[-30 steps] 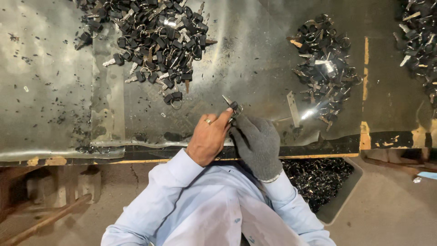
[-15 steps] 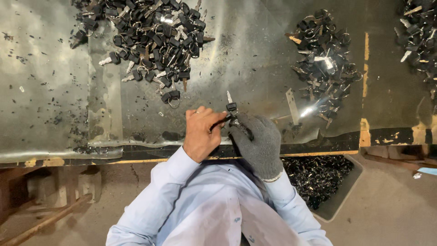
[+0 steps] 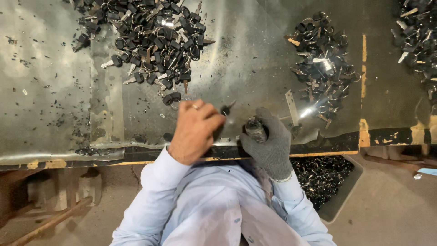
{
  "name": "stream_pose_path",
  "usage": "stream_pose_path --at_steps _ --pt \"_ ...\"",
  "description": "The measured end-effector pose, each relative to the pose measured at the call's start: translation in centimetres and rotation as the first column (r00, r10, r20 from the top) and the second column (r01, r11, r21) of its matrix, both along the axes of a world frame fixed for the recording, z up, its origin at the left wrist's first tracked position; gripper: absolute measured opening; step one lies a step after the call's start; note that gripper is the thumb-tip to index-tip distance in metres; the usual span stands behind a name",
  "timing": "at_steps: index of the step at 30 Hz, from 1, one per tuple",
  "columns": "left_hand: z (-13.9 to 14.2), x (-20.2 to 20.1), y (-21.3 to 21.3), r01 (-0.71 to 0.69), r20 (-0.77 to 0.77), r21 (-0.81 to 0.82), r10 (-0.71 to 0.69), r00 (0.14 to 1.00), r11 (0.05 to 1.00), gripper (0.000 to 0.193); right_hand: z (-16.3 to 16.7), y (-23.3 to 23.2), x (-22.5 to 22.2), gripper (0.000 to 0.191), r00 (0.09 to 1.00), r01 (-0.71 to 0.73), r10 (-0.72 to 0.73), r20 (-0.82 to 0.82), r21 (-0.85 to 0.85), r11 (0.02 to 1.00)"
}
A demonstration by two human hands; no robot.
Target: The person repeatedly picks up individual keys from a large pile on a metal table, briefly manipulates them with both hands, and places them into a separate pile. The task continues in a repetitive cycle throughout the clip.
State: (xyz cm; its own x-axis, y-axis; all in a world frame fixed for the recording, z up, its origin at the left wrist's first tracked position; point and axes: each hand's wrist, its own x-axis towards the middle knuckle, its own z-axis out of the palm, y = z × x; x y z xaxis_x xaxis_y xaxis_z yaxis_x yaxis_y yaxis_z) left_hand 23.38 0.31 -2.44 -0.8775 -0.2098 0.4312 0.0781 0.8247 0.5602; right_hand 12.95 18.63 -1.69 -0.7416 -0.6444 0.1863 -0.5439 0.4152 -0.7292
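Two hands work at the surface's near edge. The bare left hand pinches a black-headed key; the gloved right hand closes around a dark part. The key appears light, rigid and small, best gripped at its head.

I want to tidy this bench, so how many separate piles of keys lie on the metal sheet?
3: a big pile at top left, a smaller pile right of centre, and one cut off at the top right corner. More may lie out of view.

We see a grey knitted glove on the right hand and a pale blue shirt sleeve. Black-headed silver keys lie heaped on the dull grey metal table, whose edge shows yellow-and-black paint.
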Motion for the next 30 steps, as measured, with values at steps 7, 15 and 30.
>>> stream_pose_path --at_steps 7,15,30 --pt "-1.2 0.7 6.8 0.089 -0.07 0.792 -0.055 0.996 0.604 0.024 -2.2 1.7 1.5 0.061 0.827 0.28 -0.041 0.561 -0.348 0.895" --pt "-2.5 -0.4 4.7 -0.014 -0.024 0.105 0.016 1.0 0.994 0.03 -0.1 0.3 -1.5 0.056 0.973 0.156 -0.14 0.185 -0.078 0.985" --pt "-6.0 -1.2 3.2 -0.148 -0.021 0.158 0.153 0.988 0.976 0.026 -0.1 -2.1 0.2 0.029 0.977 -0.079 0.089 -0.192 0.059 0.995"
